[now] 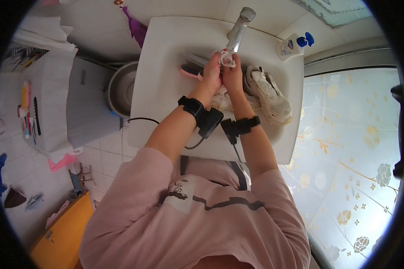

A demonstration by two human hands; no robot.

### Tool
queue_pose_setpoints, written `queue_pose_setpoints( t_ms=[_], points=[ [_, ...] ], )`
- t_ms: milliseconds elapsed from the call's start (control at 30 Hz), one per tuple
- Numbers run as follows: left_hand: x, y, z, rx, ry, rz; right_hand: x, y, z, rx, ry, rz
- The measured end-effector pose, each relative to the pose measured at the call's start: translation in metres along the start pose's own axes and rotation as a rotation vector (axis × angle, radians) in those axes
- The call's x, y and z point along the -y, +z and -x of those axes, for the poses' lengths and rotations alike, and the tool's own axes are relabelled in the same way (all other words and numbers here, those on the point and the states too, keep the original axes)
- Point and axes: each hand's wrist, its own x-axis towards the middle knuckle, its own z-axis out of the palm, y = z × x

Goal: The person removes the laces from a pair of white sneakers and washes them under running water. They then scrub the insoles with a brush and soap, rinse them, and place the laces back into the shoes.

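Note:
Just under the chrome tap [239, 32], my left hand [212, 74] and my right hand [233, 76] are close together, both closed on a bundle of white shoelaces [227, 61]. Loops of lace stick out above my fingers. A whitish sneaker [271, 95] lies in the washbasin [160, 37], to the right of my right hand. Beneath my wrists a second pale shoe [219, 102] is partly hidden by my arms. To the left of my left hand rests a brush with a pink edge [190, 73]. Whether water runs from the tap cannot be told.
A pump bottle [290, 47] with a blue top stands on the basin's back right corner. Left of the basin is a metal bowl [123, 89], beside a covered cabinet [91, 97]. A patterned glass panel [350, 141] borders the right side. Cables hang from both wrist straps.

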Motion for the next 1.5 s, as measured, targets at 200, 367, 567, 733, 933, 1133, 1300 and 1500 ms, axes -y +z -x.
queue_pose_setpoints(
  t_ms=[200, 367, 567, 733, 933, 1133, 1300, 1500],
  points=[
    [-0.011, -0.003, -0.010, -0.134, -0.020, -0.015, -0.002, 0.015, -0.009, -0.070, 0.061, -0.174],
    [-0.016, -0.012, -0.004, 0.118, 0.064, -0.396, 0.022, 0.015, 0.006, -0.032, -0.235, 0.163],
    [-0.005, 0.001, 0.003, -0.048, -0.283, 0.179, 0.002, 0.011, -0.030, -0.011, -0.001, 0.574],
    [-0.012, 0.006, -0.011, -0.140, -0.212, 0.269, -0.018, 0.002, -0.034, -0.017, -0.349, 0.865],
    [0.004, 0.008, -0.033, -0.306, 0.502, -0.630, 0.001, -0.018, -0.011, 0.404, 0.397, -0.905],
    [0.034, -0.008, -0.027, -0.117, 0.864, -1.574, -0.006, -0.006, -0.027, -0.002, 0.498, -0.643],
    [0.034, -0.012, -0.033, -0.304, 0.508, -0.406, -0.010, 0.006, -0.034, -0.098, 0.389, -0.495],
    [0.009, -0.014, -0.025, -0.197, -0.151, 0.112, -0.006, 0.015, -0.043, -0.146, 0.448, -0.531]
  ],
)
